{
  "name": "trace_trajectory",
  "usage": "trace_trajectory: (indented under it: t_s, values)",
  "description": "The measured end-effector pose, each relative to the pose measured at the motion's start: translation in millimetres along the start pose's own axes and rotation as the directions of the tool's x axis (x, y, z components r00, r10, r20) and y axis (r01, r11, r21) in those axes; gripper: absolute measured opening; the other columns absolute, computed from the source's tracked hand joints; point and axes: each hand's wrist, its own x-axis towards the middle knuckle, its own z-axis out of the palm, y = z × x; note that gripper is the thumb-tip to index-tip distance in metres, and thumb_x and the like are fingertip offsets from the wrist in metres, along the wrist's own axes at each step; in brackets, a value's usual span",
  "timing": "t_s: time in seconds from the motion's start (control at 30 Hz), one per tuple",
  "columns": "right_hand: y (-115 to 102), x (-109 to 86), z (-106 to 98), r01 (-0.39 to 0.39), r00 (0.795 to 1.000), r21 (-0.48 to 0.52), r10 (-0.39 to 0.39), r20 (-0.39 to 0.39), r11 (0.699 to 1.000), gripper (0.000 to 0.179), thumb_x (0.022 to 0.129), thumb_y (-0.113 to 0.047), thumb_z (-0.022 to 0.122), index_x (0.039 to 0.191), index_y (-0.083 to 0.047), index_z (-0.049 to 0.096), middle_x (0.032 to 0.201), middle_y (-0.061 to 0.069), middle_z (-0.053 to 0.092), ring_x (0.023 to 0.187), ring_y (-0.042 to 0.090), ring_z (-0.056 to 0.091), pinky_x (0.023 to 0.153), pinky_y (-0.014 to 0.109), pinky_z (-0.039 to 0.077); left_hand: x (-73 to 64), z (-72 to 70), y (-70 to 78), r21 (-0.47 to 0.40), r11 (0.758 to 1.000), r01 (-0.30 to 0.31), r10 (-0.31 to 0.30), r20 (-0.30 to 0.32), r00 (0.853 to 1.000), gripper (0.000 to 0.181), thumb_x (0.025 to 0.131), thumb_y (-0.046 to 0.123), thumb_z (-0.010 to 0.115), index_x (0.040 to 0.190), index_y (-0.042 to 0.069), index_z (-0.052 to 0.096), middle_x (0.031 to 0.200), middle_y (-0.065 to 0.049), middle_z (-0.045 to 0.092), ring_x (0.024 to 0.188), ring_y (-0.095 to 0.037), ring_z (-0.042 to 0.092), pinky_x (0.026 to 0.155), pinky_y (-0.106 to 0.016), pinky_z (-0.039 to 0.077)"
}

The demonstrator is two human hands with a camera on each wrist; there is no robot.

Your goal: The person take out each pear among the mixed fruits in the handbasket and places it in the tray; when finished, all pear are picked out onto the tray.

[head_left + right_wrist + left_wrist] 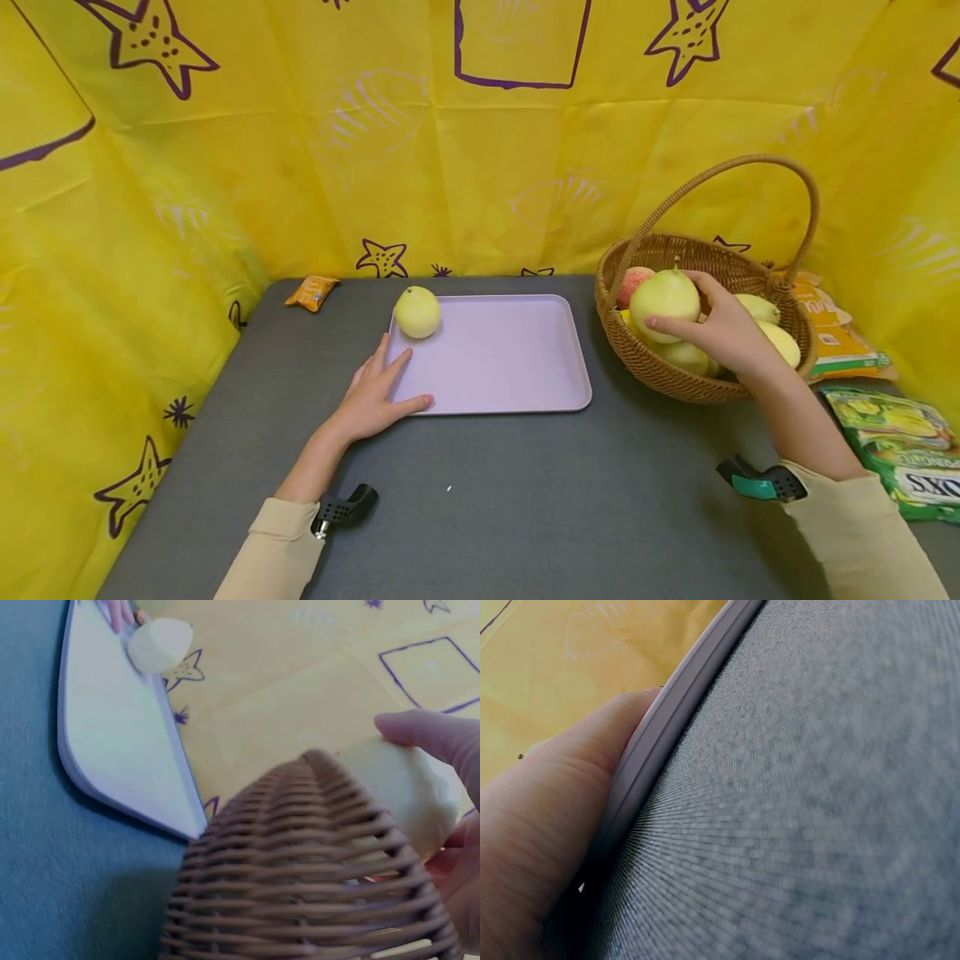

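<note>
My right hand [723, 325] grips a pale yellow-green pear [664, 305] over the wicker basket [637, 354], thumb on one side and fingers on the other. In the right wrist view that pear [409, 791] shows behind the basket's woven wall [307, 877]. My left hand [372, 392] rests at the left edge of a pale lilac tray [495, 354], fingers spread and straight, thumb over the near rim. Another pear [417, 312] sits in the tray's far left corner, just beyond the left fingertips. The left wrist view shows the thumb [562, 780] against the tray's rim [667, 712].
Inside the basket lie a reddish peach-like fruit [636, 283] and several yellow-green fruits; its tall handle [757, 158] arches above. A small orange packet [312, 292] lies at the back left. Orange [832, 333] and green packages [900, 450] lie right of the basket. Yellow cloth [480, 192] surrounds the table.
</note>
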Motion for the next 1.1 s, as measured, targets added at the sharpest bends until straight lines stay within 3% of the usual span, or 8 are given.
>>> trace_trajectory:
  t_s: [0.2, 0.33, 0.47, 0.67, 0.9, 1.03, 1.1]
  values:
    - [-5.7, -11.9, 13.4, 0.042, 0.99, -0.022, -0.045, -0.134, 0.999, 0.087, 0.084, -0.038, 0.077, 0.152, -0.012, 0.029, 0.143, 0.017, 0.042, 0.119, 0.033, 0.047, 0.08, 0.029, 0.041, -0.6, -0.4, 0.3, -0.006, 1.0, 0.006, -0.006, 0.004, 1.0, 0.098, 0.081, 0.066, 0.066, 0.154, 0.011, 0.029, 0.162, -0.014, -0.009, 0.143, -0.048, 0.007, 0.106, -0.07, 0.013]
    - [-9.2, -18.1, 22.8, 0.097, 0.969, -0.026, -0.1, -0.226, 0.995, 0.081, 0.081, -0.034, 0.08, 0.146, -0.012, 0.038, 0.141, 0.013, 0.046, 0.123, 0.035, 0.049, 0.075, 0.018, 0.042, -0.8, -1.0, 0.6, -0.006, 1.0, 0.008, -0.008, 0.01, 1.0, 0.099, 0.081, 0.066, 0.066, 0.154, 0.011, 0.029, 0.162, -0.015, -0.009, 0.143, -0.048, 0.006, 0.106, -0.071, 0.012]
    - [-11.6, -20.6, 33.5, 0.156, 0.946, 0.001, -0.149, -0.289, 0.988, 0.08, 0.079, -0.026, 0.083, 0.144, -0.009, 0.04, 0.144, 0.008, 0.046, 0.122, 0.029, 0.05, 0.077, 0.011, 0.041, -0.1, -1.1, 0.0, -0.001, 1.0, 0.007, -0.007, 0.012, 1.0, 0.099, 0.081, 0.066, 0.065, 0.154, 0.01, 0.029, 0.162, -0.016, -0.008, 0.143, -0.048, 0.006, 0.105, -0.071, 0.011]
    - [-17.2, -21.9, 47.7, 0.22, 0.938, 0.006, -0.21, -0.276, 0.975, 0.082, 0.078, -0.021, 0.084, 0.145, -0.007, 0.04, 0.144, 0.012, 0.042, 0.119, 0.028, 0.048, 0.077, 0.009, 0.04, 0.4, -1.5, -1.5, -0.003, 1.0, 0.013, -0.013, 0.014, 1.0, 0.099, 0.081, 0.066, 0.065, 0.154, 0.011, 0.029, 0.162, -0.015, -0.009, 0.143, -0.048, 0.006, 0.105, -0.071, 0.011]
    - [-26.1, -16.9, 67.7, 0.4, 0.884, -0.024, -0.393, -0.253, 0.916, 0.081, 0.069, -0.009, 0.089, 0.14, -0.013, 0.049, 0.14, 0.001, 0.051, 0.11, 0.003, 0.051, 0.078, 0.011, 0.046, -0.6, -2.5, -1.4, -0.003, 1.0, 0.008, -0.008, 0.007, 1.0, 0.097, 0.082, 0.065, 0.065, 0.154, 0.011, 0.029, 0.162, -0.015, -0.009, 0.143, -0.047, 0.006, 0.106, -0.07, 0.011]
    - [-27.6, -15.1, 81.0, 0.441, 0.872, -0.019, -0.433, -0.229, 0.897, 0.078, 0.068, -0.01, 0.09, 0.136, -0.008, 0.051, 0.135, 0.004, 0.056, 0.11, 0.005, 0.053, 0.084, 0.013, 0.043, 0.1, -1.7, -1.5, 0.002, 1.0, -0.002, 0.002, 0.001, 1.0, 0.097, 0.082, 0.065, 0.065, 0.154, 0.01, 0.029, 0.162, -0.016, -0.008, 0.143, -0.048, 0.007, 0.106, -0.07, 0.011]
    - [-26.2, -14.0, 88.1, 0.441, 0.876, -0.013, -0.434, -0.21, 0.897, 0.078, 0.069, -0.013, 0.09, 0.136, -0.008, 0.051, 0.135, 0.003, 0.056, 0.111, 0.009, 0.054, 0.085, 0.016, 0.043, 0.5, -1.1, -1.8, 0.001, 1.0, -0.003, 0.003, 0.001, 1.0, 0.097, 0.082, 0.064, 0.065, 0.154, 0.011, 0.03, 0.162, -0.015, -0.008, 0.143, -0.047, 0.007, 0.107, -0.069, 0.011]
